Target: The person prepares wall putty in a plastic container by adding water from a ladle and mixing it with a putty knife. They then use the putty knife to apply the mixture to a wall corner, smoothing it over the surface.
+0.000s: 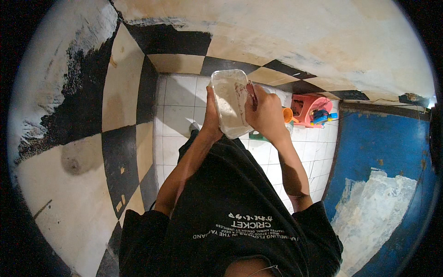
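Observation:
My left hand [212,116] is wrapped round the side and underside of a clear rectangular plastic tub [230,72], held in front of my body. White paste [226,99] coats the inside of the tub. My right hand [267,111] grips a flat putty scraper [241,98] with a dark reddish edge, its face smeared with paste. The scraper lies against the tub's right side, and my right fingers partly hide it.
A pink plastic stool [301,109] lies on the white tiled floor [177,117], with a blue and yellow item [324,118] by it. Next to it is an orange cup [288,115]. Checkered walls [121,78] and a blue panel [369,143] with a white patch surround me.

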A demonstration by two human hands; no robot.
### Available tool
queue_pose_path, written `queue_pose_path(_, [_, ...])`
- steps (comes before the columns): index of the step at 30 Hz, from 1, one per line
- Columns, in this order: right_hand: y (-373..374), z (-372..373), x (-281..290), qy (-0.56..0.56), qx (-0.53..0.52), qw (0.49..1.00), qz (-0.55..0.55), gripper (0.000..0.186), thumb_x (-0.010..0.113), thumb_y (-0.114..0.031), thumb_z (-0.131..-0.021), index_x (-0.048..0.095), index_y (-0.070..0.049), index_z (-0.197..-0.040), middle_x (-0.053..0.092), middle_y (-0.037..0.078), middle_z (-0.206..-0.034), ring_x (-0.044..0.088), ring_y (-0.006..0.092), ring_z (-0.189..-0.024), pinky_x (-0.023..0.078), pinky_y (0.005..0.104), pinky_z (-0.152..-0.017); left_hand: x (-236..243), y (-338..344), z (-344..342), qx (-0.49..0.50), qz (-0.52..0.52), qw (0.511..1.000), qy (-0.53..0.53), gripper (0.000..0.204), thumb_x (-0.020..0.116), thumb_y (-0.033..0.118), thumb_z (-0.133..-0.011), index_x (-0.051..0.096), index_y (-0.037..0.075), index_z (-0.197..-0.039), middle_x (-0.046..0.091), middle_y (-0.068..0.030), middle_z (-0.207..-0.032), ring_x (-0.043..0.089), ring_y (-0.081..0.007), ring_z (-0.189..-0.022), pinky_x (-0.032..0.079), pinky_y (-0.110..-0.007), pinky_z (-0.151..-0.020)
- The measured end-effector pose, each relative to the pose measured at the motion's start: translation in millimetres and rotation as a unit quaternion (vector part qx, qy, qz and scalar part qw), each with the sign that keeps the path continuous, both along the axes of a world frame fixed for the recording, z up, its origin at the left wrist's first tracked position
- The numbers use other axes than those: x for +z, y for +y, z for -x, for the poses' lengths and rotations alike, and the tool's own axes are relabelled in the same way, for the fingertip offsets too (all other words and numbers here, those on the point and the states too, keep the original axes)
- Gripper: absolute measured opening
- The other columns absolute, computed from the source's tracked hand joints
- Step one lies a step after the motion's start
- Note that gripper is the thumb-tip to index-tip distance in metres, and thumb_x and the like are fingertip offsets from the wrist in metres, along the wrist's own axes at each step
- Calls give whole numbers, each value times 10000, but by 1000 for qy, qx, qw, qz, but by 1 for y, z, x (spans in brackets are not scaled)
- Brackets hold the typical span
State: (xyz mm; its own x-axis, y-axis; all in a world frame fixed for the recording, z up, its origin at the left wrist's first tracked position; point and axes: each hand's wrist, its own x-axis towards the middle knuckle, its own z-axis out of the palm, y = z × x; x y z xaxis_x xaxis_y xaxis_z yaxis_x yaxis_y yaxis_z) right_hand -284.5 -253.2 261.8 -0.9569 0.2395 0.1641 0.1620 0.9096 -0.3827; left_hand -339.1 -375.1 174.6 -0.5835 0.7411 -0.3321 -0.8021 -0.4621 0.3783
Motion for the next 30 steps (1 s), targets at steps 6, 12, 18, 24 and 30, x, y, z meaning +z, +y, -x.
queue_pose_path(6, [14,-3,32,37,-30,994,103,112,591,-36,-805,518,49,-807,516,213,-618,499,339,-505,392,374,-501,9,-2,2,7,-29,1000,-6,740,140,635,-955,286,80,-1421,486,-159,-1304,528,-277,-1198,499,-425,-968])
queue_pose_path(12, [40,-22,35,9,-22,947,320,177,527,2,-851,555,35,-1023,637,187,-812,652,283,-643,485,348,-571,16,-18,8,23,16,993,115,677,197,571,-984,300,60,-1416,496,-163,-1295,543,-280,-1177,507,-424,-954])
queue_pose_path(18, [38,-32,73,27,71,970,233,300,551,67,-788,575,24,-1084,670,162,-1012,682,261,-814,531,346,-705,36,-29,23,-3,-122,992,-38,621,261,521,-997,334,55,-1401,505,-158,-1293,564,-298,-1137,505,-464,-947])
queue_pose_path(24, [44,-17,82,139,328,934,-7,372,609,-95,-734,661,-40,-1098,647,116,-1181,627,279,-1089,481,436,-955,44,-27,31,13,-77,995,-63,566,308,474,-1000,402,53,-1366,548,-140,-1248,596,-271,-1088,519,-431,-932])
queue_pose_path(30, [64,-19,65,144,387,909,-53,368,643,-162,-713,678,-24,-1053,658,113,-1139,609,307,-1109,457,491,-980,50,-39,34,2,-137,988,-78,480,384,384,-992,464,49,-1325,584,-122,-1219,614,-233,-1053,528,-389,-908])
